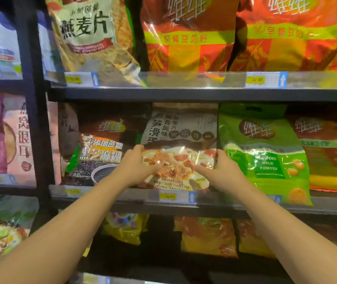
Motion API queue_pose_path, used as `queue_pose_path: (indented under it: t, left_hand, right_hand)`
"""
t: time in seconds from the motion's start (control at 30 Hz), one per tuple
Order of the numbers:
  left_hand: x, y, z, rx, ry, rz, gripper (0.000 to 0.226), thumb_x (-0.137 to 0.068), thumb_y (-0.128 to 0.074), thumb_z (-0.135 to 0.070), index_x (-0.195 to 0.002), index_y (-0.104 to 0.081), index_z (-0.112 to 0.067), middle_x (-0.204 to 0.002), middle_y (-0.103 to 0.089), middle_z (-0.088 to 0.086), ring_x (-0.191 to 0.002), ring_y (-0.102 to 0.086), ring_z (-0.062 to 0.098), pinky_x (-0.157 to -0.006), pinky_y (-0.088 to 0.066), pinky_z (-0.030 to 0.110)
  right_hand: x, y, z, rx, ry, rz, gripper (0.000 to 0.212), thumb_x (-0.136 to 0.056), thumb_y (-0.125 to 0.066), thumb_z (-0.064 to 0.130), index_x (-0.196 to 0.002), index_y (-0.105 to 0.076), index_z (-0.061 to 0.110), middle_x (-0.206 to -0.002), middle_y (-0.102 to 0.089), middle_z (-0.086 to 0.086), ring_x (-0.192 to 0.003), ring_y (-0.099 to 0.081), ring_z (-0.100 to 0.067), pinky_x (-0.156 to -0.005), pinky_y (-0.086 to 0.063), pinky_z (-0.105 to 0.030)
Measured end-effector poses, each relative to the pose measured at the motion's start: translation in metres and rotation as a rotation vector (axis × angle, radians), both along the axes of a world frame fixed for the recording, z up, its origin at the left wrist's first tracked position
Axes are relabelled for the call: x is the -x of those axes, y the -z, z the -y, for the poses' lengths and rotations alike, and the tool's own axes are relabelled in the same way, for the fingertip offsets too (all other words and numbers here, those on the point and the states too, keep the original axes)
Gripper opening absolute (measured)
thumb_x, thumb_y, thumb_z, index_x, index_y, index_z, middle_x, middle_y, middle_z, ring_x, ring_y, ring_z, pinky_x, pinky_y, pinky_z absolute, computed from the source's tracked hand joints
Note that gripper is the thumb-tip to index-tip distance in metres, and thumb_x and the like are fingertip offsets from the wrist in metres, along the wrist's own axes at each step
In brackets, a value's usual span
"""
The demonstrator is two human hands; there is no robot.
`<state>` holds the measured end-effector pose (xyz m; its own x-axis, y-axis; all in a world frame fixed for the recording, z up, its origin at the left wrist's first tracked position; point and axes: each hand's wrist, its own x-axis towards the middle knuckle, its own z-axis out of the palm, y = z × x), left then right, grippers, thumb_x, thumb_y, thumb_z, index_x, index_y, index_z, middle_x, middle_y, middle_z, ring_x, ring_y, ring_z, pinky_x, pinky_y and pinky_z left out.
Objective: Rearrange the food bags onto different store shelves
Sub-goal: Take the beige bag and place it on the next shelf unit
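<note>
Both forearms reach in; our left hand (pixel 137 165) and right hand (pixel 223 171) clasp the oatmeal bag (pixel 181 148) by its edges on the middle shelf (pixel 122 198); next, we lift it clear.

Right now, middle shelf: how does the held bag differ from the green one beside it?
The held bag is grey-white with a food photo; the green bag reads "Soybean Milk Powder". The left hand and right hand grip the held bag; the green bag is untouched. Both stand upright.

Head view, close, facing shelves (pixel 184 95)
</note>
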<state>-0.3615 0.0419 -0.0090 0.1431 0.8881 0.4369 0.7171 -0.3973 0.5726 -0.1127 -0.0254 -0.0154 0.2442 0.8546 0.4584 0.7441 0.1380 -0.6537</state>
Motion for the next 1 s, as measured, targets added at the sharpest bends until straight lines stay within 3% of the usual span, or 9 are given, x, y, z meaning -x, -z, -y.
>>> queue_pose_path:
  t: [0.13,0.23,0.33,0.47,0.53,0.57,0.63,0.87,1.0]
  left_hand:
    - [0.003,-0.004,-0.018,0.064,-0.011,0.009,0.096,-0.078,-0.080,-0.053,-0.149,-0.033,-0.009,-0.143,-0.050,0.014,-0.121,-0.056,0.032,-0.097,-0.053,0.046]
    - [0.004,-0.008,-0.028,0.124,-0.053,0.005,0.107,-0.077,-0.078,-0.060,-0.154,-0.027,-0.007,-0.152,-0.043,0.016,-0.131,-0.051,0.034,-0.093,-0.049,0.040]
    - [0.004,-0.010,-0.035,0.206,-0.072,-0.048,0.113,-0.075,-0.077,-0.065,-0.156,-0.025,-0.005,-0.155,-0.043,0.014,-0.135,-0.048,0.032,-0.085,-0.042,0.034]
    - [0.002,-0.009,-0.042,0.242,-0.096,-0.121,0.105,-0.073,-0.076,-0.068,-0.143,-0.042,0.004,-0.100,-0.059,0.001,-0.087,-0.060,0.017,-0.062,-0.043,0.028]
    - [-0.001,-0.008,-0.042,0.248,-0.132,-0.217,0.106,-0.077,-0.068,-0.074,-0.146,-0.038,0.000,-0.115,-0.060,0.004,-0.103,-0.062,0.023,-0.079,-0.050,0.036]
    - [-0.003,-0.006,-0.040,0.231,-0.158,-0.284,0.105,-0.079,-0.063,-0.077,-0.147,-0.036,-0.001,-0.131,-0.057,0.011,-0.117,-0.058,0.030,-0.092,-0.049,0.041]
    - [-0.006,-0.001,-0.039,0.172,-0.184,-0.348,0.097,-0.082,-0.056,-0.078,-0.142,-0.042,-0.003,-0.142,-0.053,0.018,-0.127,-0.052,0.036,-0.104,-0.044,0.047]
    - [-0.016,0.025,-0.031,-0.015,-0.236,-0.233,0.069,-0.089,-0.053,-0.070,-0.124,-0.052,-0.011,-0.136,-0.041,0.015,-0.126,-0.040,0.035,-0.107,-0.037,0.048]
    - [-0.021,0.033,-0.027,-0.065,-0.007,0.056,0.053,-0.092,-0.064,-0.054,-0.121,-0.052,-0.012,-0.127,-0.037,0.008,-0.122,-0.042,0.026,-0.106,-0.040,0.042]
  right_hand:
    - [-0.001,-0.004,-0.008,0.084,0.009,0.000,0.087,-0.082,-0.075,0.054,-0.146,-0.038,0.009,-0.137,-0.057,-0.010,-0.119,-0.057,-0.029,-0.092,-0.051,-0.040]
    - [-0.005,-0.003,-0.013,0.097,0.032,0.034,0.083,-0.082,-0.073,0.056,-0.140,-0.042,0.005,-0.127,-0.061,-0.013,-0.103,-0.062,-0.025,-0.065,-0.046,-0.031]
    - [-0.012,-0.005,-0.021,0.145,0.040,0.094,0.072,-0.082,-0.071,0.059,-0.126,-0.052,0.005,-0.115,-0.064,-0.012,-0.093,-0.061,-0.023,-0.057,-0.040,-0.026]
    - [-0.020,-0.002,-0.030,0.208,-0.014,0.152,0.046,-0.082,-0.068,0.063,-0.098,-0.060,0.020,-0.088,-0.062,0.004,-0.081,-0.059,-0.016,-0.055,-0.038,-0.024]
    - [-0.021,0.002,-0.031,0.231,-0.039,0.173,0.045,-0.084,-0.067,0.062,-0.108,-0.060,0.025,-0.102,-0.066,0.002,-0.096,-0.062,-0.020,-0.064,-0.044,-0.025]
    - [-0.020,0.004,-0.031,0.239,-0.030,0.192,0.056,-0.086,-0.065,0.062,-0.122,-0.056,0.020,-0.116,-0.065,-0.002,-0.105,-0.061,-0.023,-0.074,-0.048,-0.030]
    - [-0.017,0.010,-0.031,0.236,0.021,0.242,0.073,-0.089,-0.059,0.063,-0.139,-0.044,0.011,-0.129,-0.062,-0.008,-0.114,-0.060,-0.029,-0.086,-0.050,-0.037]
    - [-0.007,0.025,-0.024,0.098,0.112,0.325,0.042,-0.098,-0.045,0.057,-0.117,-0.040,0.020,-0.086,-0.059,0.008,-0.079,-0.060,-0.023,-0.071,-0.049,-0.040]
    - [-0.008,0.022,-0.022,-0.055,0.061,0.213,0.032,-0.103,-0.045,0.043,-0.119,-0.040,0.017,-0.080,-0.059,0.003,-0.068,-0.059,-0.018,-0.060,-0.049,-0.038]
